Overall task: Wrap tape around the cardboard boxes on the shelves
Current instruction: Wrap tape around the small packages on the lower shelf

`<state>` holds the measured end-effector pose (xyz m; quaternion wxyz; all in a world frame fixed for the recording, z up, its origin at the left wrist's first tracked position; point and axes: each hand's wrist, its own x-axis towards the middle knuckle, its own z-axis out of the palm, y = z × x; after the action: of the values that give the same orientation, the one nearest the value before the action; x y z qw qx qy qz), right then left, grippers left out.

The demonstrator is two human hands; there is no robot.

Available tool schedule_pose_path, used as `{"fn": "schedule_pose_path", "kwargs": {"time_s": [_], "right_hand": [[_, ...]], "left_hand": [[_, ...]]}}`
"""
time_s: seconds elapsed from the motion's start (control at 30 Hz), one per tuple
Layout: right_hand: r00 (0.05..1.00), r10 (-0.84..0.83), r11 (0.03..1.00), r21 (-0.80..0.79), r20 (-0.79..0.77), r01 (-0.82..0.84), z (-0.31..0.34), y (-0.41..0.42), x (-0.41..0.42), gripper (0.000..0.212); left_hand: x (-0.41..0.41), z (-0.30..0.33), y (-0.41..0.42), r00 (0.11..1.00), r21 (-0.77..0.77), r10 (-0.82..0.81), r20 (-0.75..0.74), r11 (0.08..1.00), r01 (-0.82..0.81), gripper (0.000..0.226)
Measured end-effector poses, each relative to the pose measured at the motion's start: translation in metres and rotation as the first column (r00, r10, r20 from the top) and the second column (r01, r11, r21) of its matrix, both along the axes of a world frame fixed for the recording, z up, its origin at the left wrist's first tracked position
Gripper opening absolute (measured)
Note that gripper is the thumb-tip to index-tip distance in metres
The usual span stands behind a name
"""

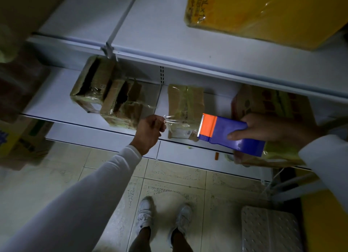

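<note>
My right hand grips a blue tape dispenser with an orange toothed cutter, held in front of the lower shelf. A strip of clear tape runs from the cutter leftward to my left hand, which pinches its free end. Behind the stretched tape stands a small brown cardboard box, wrapped in clear tape. Two more taped brown boxes stand to its left on the same white shelf. A printed box stands behind my right hand.
A yellow taped carton lies on the upper shelf. Blurred boxes stand at far left. A small orange item lies on the bottom shelf. A pale perforated stool stands on the tiled floor right of my white shoes.
</note>
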<state>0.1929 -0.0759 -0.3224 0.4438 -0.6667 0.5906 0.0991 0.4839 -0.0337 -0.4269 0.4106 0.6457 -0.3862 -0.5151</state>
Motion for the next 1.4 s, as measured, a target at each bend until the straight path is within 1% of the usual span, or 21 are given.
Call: {"fn": "schedule_pose_path", "kwargs": {"time_s": [0.07, 0.17, 0.2, 0.23, 0.3, 0.37, 0.4, 0.43, 0.5, 0.57, 0.63, 0.7, 0.93, 0.97, 1.03, 1.07, 1.13, 1.17, 1.23, 1.33, 1.4], "right_hand": [[1.0, -0.003, 1.0, -0.015, -0.022, 0.003, -0.006, -0.005, 0.003, 0.046], [0.999, 0.012, 1.0, 0.004, -0.052, -0.012, -0.014, -0.013, 0.005, 0.043], [0.998, 0.008, 1.0, 0.009, -0.06, -0.008, -0.016, -0.015, 0.007, 0.04], [0.998, -0.002, 1.0, 0.007, -0.063, 0.002, -0.019, -0.018, 0.007, 0.039], [0.998, -0.019, 1.0, 0.01, -0.064, 0.02, -0.023, -0.021, 0.01, 0.037], [0.998, -0.024, 0.999, 0.024, -0.063, 0.026, -0.025, -0.023, 0.011, 0.034], [0.998, -0.025, 0.999, 0.026, -0.062, 0.027, -0.025, -0.023, 0.011, 0.034], [0.998, -0.029, 0.999, 0.026, -0.056, 0.031, -0.027, -0.023, 0.011, 0.034], [0.998, -0.052, 0.998, 0.026, -0.04, 0.053, -0.03, -0.023, 0.011, 0.035], [0.997, -0.07, 0.997, 0.039, -0.03, 0.071, -0.032, -0.022, 0.011, 0.036], [0.997, -0.078, 0.996, 0.049, -0.027, 0.08, -0.032, -0.021, 0.011, 0.038], [0.997, -0.08, 0.995, 0.059, -0.022, 0.082, -0.031, -0.021, 0.012, 0.037], [0.995, -0.093, 0.994, 0.051, -0.044, 0.096, -0.038, -0.018, 0.018, 0.047], [0.995, -0.097, 0.993, 0.059, -0.04, 0.099, -0.039, -0.018, 0.019, 0.047], [0.994, -0.105, 0.992, 0.063, -0.029, 0.107, -0.039, -0.017, 0.02, 0.044], [0.994, -0.11, 0.992, 0.062, -0.02, 0.111, -0.038, -0.016, 0.02, 0.042], [0.993, -0.121, 0.991, 0.064, -0.002, 0.121, -0.039, -0.015, 0.02, 0.039], [0.992, -0.124, 0.99, 0.07, 0.004, 0.123, -0.04, -0.015, 0.019, 0.037], [0.992, -0.124, 0.99, 0.076, 0.011, 0.123, -0.043, -0.013, 0.018, 0.035], [0.99, -0.138, 0.989, 0.067, 0.03, 0.135, -0.05, -0.011, 0.016, 0.04], [0.988, -0.147, 0.987, 0.066, 0.047, 0.144, -0.049, -0.008, 0.019, 0.038]], "left_hand": [[0.0, -0.004, -0.004, 1.0, 0.012, 0.024, 0.012, 1.0, -0.024, 0.015], [-0.002, -0.014, -0.008, 0.976, -0.022, -0.031, 0.216, 0.999, 0.037, 0.021], [-0.003, -0.017, -0.009, 0.967, -0.025, -0.038, 0.253, 0.999, 0.045, 0.021], [-0.005, -0.019, -0.011, 0.968, -0.023, -0.034, 0.25, 0.999, 0.041, 0.02], [-0.006, -0.025, -0.016, 0.986, 0.009, -0.004, 0.17, 1.0, 0.002, 0.016], [-0.001, -0.03, -0.021, 0.987, 0.081, 0.044, 0.153, 0.995, -0.057, 0.041], [0.004, -0.034, -0.022, 0.976, 0.108, 0.049, 0.21, 0.991, -0.073, 0.051], [0.008, -0.038, -0.021, 0.959, 0.1, 0.049, 0.28, 0.992, -0.08, 0.05], [0.011, -0.04, -0.013, 0.937, -0.001, 0.074, 0.342, 0.997, -0.079, 0.033], [0.006, -0.037, -0.004, 0.932, -0.186, 0.058, 0.359, 0.983, 0.01, 0.023], [0.0, -0.031, 0.0, 0.911, -0.3, -0.051, 0.41, 0.935, 0.187, 0.028], [-0.004, -0.03, -0.003, 0.878, -0.312, -0.121, 0.464, 0.905, 0.29, 0.034], [0.003, -0.025, -0.016, 0.784, -0.222, -0.221, 0.58, 0.883, 0.413, 0.038], [0.005, -0.023, -0.016, 0.745, -0.211, -0.232, 0.625, 0.869, 0.448, 0.04], [0.01, -0.02, -0.018, 0.61, -0.235, -0.173, 0.773, 0.815, 0.529, 0.046], [0.012, -0.02, -0.02, 0.533, -0.256, -0.124, 0.837, 0.772, 0.582, 0.051], [0.01, -0.018, -0.031, 0.404, -0.263, -0.085, 0.911, 0.633, 0.728, 0.06], [0.007, -0.017, -0.039, 0.326, -0.209, -0.119, 0.938, 0.554, 0.806, 0.064], [-0.002, -0.015, -0.056, 0.172, -0.044, -0.235, 0.957, 0.467, 0.883, 0.069], [-0.007, -0.017, -0.072, 0.046, 0.101, -0.326, 0.944, 0.419, 0.902, 0.066], [0.0, -0.014, -0.074, -0.013, 0.141, -0.317, 0.948, 0.383, 0.913, 0.064]]}}
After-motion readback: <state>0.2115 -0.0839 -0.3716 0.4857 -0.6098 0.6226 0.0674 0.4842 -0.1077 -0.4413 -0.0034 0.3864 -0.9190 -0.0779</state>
